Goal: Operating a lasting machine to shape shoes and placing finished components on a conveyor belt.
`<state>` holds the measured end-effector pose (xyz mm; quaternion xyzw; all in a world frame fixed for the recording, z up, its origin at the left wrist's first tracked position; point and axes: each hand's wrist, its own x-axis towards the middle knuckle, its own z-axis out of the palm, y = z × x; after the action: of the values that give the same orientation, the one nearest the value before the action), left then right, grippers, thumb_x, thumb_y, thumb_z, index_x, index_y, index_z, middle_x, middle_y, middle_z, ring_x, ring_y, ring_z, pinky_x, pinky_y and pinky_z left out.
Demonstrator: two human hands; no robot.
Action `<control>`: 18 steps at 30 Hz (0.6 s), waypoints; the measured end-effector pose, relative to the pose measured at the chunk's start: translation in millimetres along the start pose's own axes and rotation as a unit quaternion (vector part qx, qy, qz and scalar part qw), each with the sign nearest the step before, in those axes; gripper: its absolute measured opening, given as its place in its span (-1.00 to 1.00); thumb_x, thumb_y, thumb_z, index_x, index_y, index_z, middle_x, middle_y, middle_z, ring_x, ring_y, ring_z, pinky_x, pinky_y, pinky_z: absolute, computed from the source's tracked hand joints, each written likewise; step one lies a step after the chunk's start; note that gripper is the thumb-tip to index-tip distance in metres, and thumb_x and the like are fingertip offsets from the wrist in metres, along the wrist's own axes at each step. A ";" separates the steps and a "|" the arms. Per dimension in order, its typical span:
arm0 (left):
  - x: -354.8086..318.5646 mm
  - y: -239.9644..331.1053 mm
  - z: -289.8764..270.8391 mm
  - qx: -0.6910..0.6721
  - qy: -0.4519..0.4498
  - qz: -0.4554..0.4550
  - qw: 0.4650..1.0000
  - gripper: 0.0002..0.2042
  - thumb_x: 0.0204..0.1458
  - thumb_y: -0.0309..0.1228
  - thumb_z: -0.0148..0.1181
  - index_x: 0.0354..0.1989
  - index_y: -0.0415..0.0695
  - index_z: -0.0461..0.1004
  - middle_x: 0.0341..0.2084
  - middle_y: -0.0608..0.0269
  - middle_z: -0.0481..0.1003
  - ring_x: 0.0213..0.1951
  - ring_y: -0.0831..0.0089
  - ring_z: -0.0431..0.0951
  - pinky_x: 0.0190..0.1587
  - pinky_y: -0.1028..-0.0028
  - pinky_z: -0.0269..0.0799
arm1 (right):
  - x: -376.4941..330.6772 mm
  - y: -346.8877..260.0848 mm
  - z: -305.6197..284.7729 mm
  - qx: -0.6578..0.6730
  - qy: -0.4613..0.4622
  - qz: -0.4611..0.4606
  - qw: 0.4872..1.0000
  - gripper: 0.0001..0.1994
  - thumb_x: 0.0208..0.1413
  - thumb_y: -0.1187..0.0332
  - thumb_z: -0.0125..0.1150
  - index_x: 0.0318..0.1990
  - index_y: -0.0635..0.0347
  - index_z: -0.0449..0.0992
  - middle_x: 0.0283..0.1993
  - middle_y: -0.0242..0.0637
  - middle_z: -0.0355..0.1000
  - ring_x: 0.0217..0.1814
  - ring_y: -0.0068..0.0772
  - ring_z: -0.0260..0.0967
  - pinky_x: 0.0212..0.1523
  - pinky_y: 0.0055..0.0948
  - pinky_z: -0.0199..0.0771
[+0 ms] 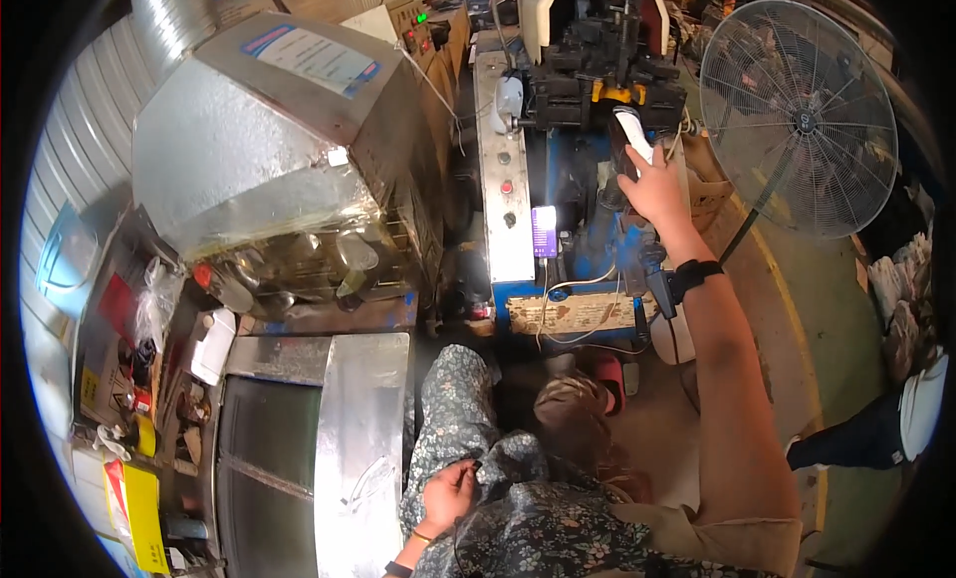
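Over the patterned clothing on the lap, the left hand [448, 496] curls its grip inward; whether it pinches anything I cannot tell. Further right, the white elongated piece [631, 130] sits at the front of the black machine [583, 75], long axis slanting slightly, far end toward the yellow part [619, 94]. It seems already brought there, with release still left: the right hand [657, 188] has fingers at its near end, grip tightness unclear.
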<state>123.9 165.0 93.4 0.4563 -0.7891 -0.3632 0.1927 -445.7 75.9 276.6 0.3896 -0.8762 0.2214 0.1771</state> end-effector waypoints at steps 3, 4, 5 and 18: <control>-1.9 -4.1 2.4 0.022 0.004 0.005 1.000 -0.82 0.11 -0.33 0.19 -0.17 -0.03 0.63 -0.35 0.06 0.61 -0.30 0.11 0.63 -0.26 0.28 0.53 | 6.2 -0.5 -5.2 -0.023 -0.035 0.003 0.999 -0.40 0.07 0.01 0.20 0.33 -0.37 0.31 0.48 0.03 0.00 0.39 0.32 0.05 0.25 0.03 0.31; -0.8 -5.3 4.8 0.027 0.028 0.034 0.999 -0.82 0.11 -0.33 0.19 -0.16 -0.01 0.63 -0.35 0.07 0.61 -0.31 0.11 0.63 -0.26 0.27 0.53 | 9.0 -1.9 -6.1 -0.026 -0.033 0.013 0.999 -0.40 0.06 0.02 0.20 0.32 -0.35 0.34 0.46 0.04 0.02 0.36 0.29 0.09 0.24 0.01 0.32; -0.5 -5.8 5.3 0.029 0.014 0.008 0.999 -0.82 0.10 -0.34 0.20 -0.16 -0.01 0.63 -0.35 0.08 0.62 -0.31 0.11 0.63 -0.26 0.27 0.53 | 12.9 -2.5 -6.5 -0.022 0.014 -0.003 1.000 -0.40 0.06 0.02 0.20 0.32 -0.35 0.34 0.46 0.04 0.02 0.36 0.29 0.09 0.24 0.01 0.32; 71.9 246.1 -114.4 -0.611 -0.257 0.202 0.721 -0.67 0.24 -0.14 0.08 -0.07 -0.17 0.46 -0.25 0.02 0.57 -0.24 0.24 0.57 -0.18 0.30 0.48 | 90.4 -25.2 9.4 -0.032 -0.008 0.030 0.999 -0.43 -0.07 -0.03 0.21 0.20 -0.40 0.44 0.28 0.02 0.18 0.24 0.21 0.18 0.16 0.03 0.39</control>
<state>17.2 136.5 351.5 -0.0411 -0.4891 -0.8224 0.2877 -485.1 1.3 318.7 0.3585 -0.8957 0.1953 0.1760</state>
